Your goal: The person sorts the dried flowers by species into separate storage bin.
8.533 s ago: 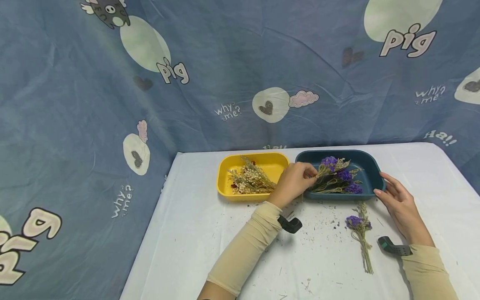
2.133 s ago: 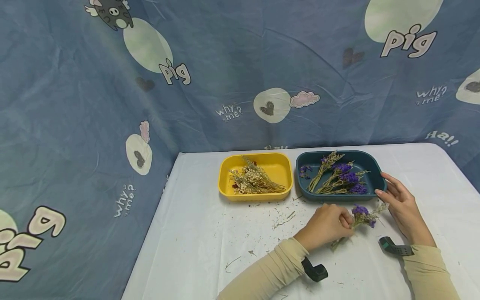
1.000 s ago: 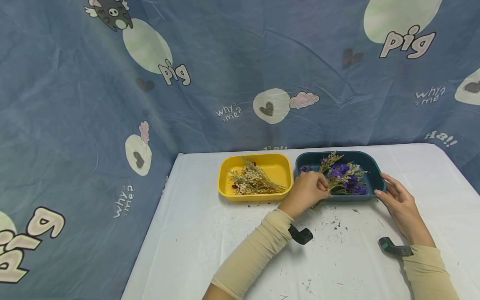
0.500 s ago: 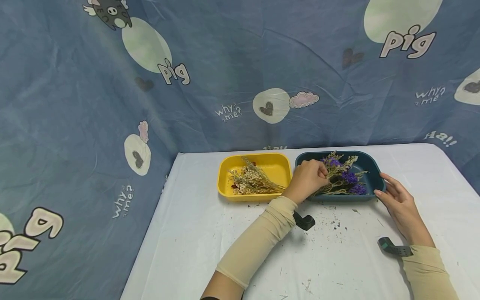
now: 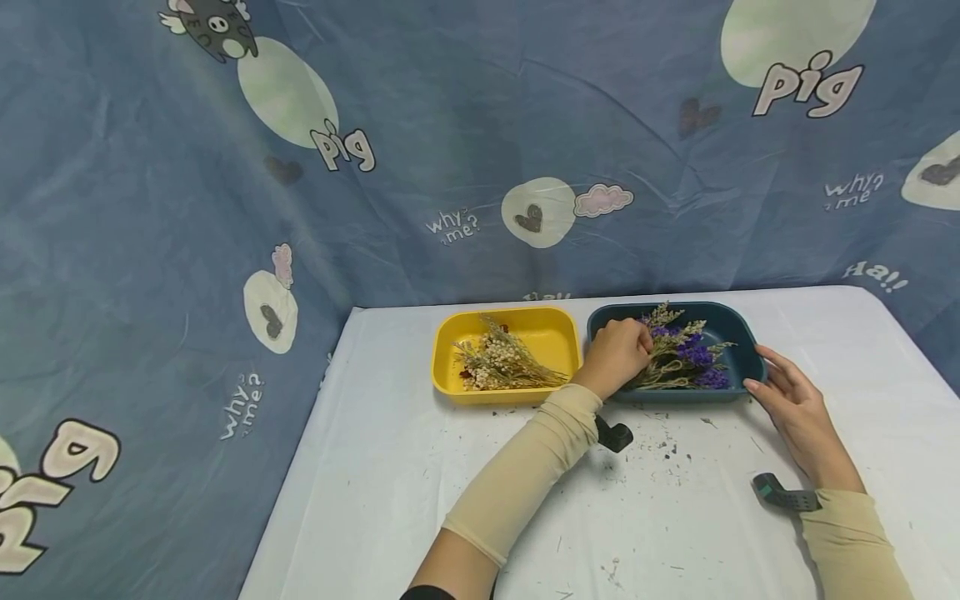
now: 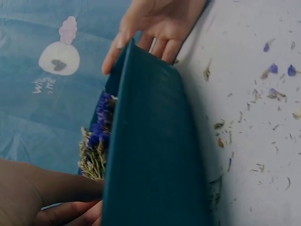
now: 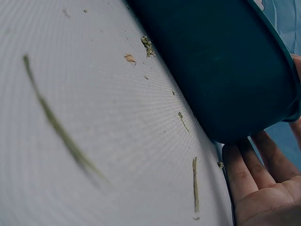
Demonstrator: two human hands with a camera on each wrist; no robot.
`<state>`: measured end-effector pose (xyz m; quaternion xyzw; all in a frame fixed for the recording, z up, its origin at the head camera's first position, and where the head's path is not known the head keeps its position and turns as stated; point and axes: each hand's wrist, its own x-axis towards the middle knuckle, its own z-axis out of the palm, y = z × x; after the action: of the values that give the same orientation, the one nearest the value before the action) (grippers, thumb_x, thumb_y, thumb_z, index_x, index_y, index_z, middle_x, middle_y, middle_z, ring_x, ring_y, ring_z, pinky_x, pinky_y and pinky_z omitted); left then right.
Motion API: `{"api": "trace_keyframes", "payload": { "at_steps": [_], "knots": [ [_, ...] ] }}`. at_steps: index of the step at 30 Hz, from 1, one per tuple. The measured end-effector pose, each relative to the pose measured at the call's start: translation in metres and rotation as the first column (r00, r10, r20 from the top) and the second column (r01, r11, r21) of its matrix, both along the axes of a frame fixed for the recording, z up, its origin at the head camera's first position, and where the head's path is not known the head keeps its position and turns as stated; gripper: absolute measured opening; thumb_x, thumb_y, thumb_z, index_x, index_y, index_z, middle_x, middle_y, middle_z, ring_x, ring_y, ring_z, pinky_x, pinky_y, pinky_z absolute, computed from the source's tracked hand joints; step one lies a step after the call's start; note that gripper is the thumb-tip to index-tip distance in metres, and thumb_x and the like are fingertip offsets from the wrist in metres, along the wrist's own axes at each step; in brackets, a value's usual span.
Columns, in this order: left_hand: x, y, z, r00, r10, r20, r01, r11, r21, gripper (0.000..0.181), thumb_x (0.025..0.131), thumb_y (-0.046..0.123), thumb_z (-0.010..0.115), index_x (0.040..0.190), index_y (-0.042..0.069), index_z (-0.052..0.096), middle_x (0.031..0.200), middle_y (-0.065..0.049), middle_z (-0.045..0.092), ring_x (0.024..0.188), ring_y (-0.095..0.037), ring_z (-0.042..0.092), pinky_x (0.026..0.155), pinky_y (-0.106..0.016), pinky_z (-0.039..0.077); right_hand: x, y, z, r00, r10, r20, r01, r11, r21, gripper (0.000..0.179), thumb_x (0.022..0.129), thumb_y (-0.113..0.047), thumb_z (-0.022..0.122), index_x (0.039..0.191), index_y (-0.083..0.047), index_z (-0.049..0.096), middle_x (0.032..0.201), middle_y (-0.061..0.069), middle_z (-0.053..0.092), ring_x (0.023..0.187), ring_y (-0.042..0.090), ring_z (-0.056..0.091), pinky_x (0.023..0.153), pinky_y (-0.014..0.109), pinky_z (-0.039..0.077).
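My left hand (image 5: 618,354) reaches into the dark blue tray (image 5: 750,367), its fingertips pinching the stem end of a small bunch of dried flowers (image 5: 686,333). Other bunches with purple heads (image 5: 712,379) lie under and beside it, stems toward that hand. In the left wrist view the tray's wall hides part of the left fingers. My right hand (image 5: 798,404) rests at the tray's right end, thumb and fingers spread against the corner. The right wrist view shows its fingers (image 7: 265,157) extended along the outside of the tray (image 7: 216,70).
A yellow tray (image 5: 450,392) holding pale dried flowers (image 5: 502,358) stands just left of the blue one. Stem bits and petals (image 5: 667,450) are scattered over the white tabletop (image 5: 390,500). A printed blue cloth (image 5: 420,125) hangs behind the table.
The loose bunch on the table before the tray was picked up by the left hand and carried into the blue tray. The left hand has since shifted slightly farther back; the right hand stays put.
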<state>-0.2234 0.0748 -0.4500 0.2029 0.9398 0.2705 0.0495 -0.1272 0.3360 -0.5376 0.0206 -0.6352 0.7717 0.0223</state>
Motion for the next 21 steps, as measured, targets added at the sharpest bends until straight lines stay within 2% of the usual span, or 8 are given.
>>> {"api": "trace_keyframes", "payload": {
  "at_steps": [6, 15, 21],
  "knots": [
    [0.001, 0.001, -0.009, 0.999, -0.03, -0.034, 0.028, 0.998, -0.058, 0.017, 0.098, 0.007, 0.064, 0.099, 0.019, 0.076, 0.097, 0.007, 0.076, 0.083, -0.007, 0.069, 0.075, -0.019, 0.057, -0.001, -0.001, 0.0, 1.0, 0.004, -0.02, -0.005, 1.0, -0.015, 0.065, 0.103, 0.004, 0.055, 0.162, -0.016, 0.034, 0.144, -0.007, 0.046, 0.124, -0.007, 0.057, 0.097, 0.005, 0.05],
    [0.002, 0.001, -0.016, 0.995, -0.064, -0.078, 0.056, 0.993, -0.107, 0.02, 0.099, 0.006, 0.062, 0.103, 0.019, 0.078, 0.102, 0.006, 0.078, 0.09, -0.008, 0.072, 0.079, -0.019, 0.058, -0.001, -0.001, -0.001, 1.0, 0.005, -0.027, -0.006, 1.0, -0.014, 0.066, 0.103, 0.004, 0.056, 0.162, -0.016, 0.034, 0.142, -0.009, 0.047, 0.124, -0.007, 0.057, 0.098, 0.005, 0.049],
    [0.003, 0.001, -0.02, 0.992, -0.08, -0.102, 0.068, 0.991, -0.117, 0.02, 0.097, 0.005, 0.062, 0.1, 0.019, 0.078, 0.1, 0.006, 0.078, 0.088, -0.007, 0.071, 0.076, -0.019, 0.057, -0.001, 0.0, 0.0, 0.999, 0.014, -0.035, -0.014, 1.0, -0.016, 0.066, 0.103, 0.005, 0.055, 0.162, -0.015, 0.034, 0.141, -0.009, 0.047, 0.125, -0.007, 0.056, 0.098, 0.005, 0.049]
  ]
}}
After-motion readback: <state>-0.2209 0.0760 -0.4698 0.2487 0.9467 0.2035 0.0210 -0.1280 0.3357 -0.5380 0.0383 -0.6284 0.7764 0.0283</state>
